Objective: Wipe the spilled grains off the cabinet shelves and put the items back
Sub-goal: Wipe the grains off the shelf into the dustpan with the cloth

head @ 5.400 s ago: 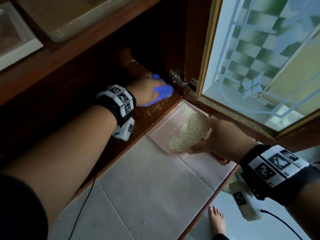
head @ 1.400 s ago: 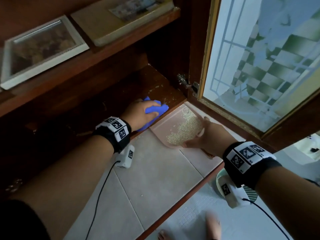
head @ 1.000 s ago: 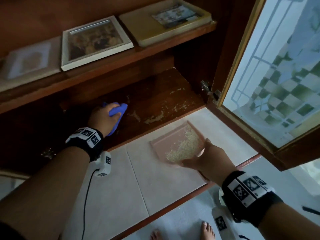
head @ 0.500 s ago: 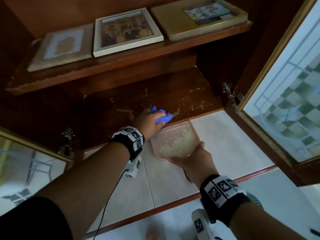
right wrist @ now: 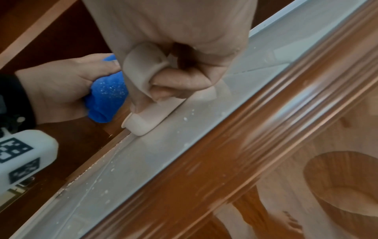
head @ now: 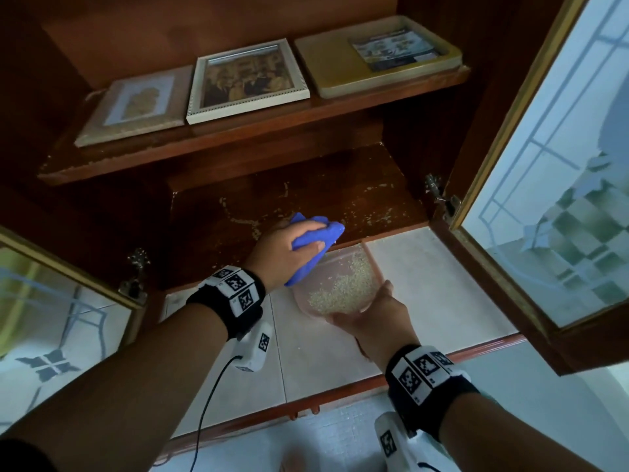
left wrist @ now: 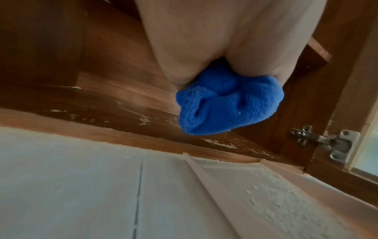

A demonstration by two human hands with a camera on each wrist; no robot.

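My left hand grips a bunched blue cloth at the front edge of the lower wooden shelf, just above the pink dustpan. The dustpan holds a pile of pale grains and lies on the tiled ledge against the shelf edge. My right hand grips the dustpan's handle. Thin streaks of grains lie across the lower shelf.
The upper shelf carries two framed pictures and a flat yellow tray with a leaflet. Glass cabinet doors stand open at right and left. A metal hinge sits on the right wall. Loose grains dot the tiled ledge.
The left hand swept the cloth from the shelf's left back to its front edge by the dustpan. The right hand shifted the dustpan left. The head view tilted up, showing the upper shelf.
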